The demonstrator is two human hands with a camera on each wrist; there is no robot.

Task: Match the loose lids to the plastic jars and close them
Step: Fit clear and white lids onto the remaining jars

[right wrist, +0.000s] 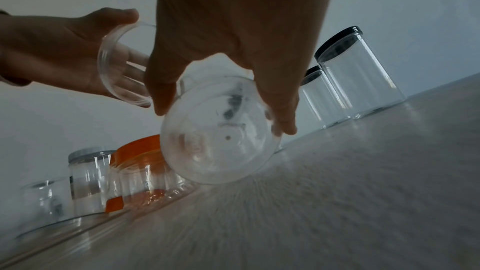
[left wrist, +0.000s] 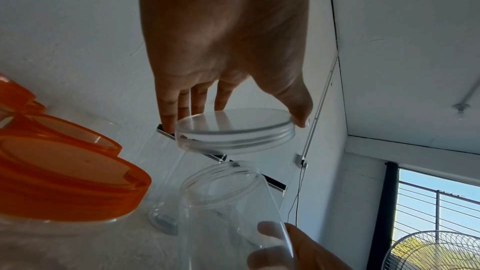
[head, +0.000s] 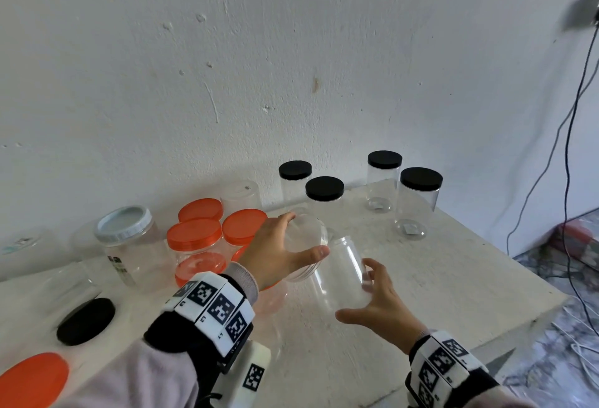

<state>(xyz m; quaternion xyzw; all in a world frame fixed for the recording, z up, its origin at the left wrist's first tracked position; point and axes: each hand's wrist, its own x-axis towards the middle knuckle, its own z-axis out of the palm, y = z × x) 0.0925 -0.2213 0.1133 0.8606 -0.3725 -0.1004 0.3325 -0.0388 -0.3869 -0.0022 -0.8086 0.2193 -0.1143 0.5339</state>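
Nearest, desk (head: 421, 294) front-left edge: loose orange lid (head: 32, 378) at the corner, partly cut off by the frame; loose black lid (head: 86, 321) just behind it, lying flat.

Right hand (head: 381, 307) grips the clear jar (head: 340, 273) near its base, thumb one side and fingers (right wrist: 281, 108) curled round the other. Jar is off the desk, tilted, open mouth aimed up-left toward the lid.

Left hand (head: 275, 252) pinches the clear lid (head: 306, 245) by its rim: thumb on the near edge, fingers (left wrist: 168, 114) on the far edge. Lid sits just above and beside the jar mouth; the wrist view shows a small gap, not seated, threads not engaged.

Under and left of the left wrist: three orange-lidded jars (head: 194, 245) packed close together, touching or nearly so. A white-lidded jar (head: 128, 242) stands just left of them. More clear jars at the far left, blurred, can't tell lid status.

Bare desk right of the right hand out to the right edge, which drops off to a floor with cables (head: 573, 278).

Far side by the wall (head: 291, 51): four black-lidded jars, closed. One pair (head: 324, 193) behind the lid, second pair (head: 418, 200) near the back right corner, well apart from the hands. An open lane runs between the two pairs.
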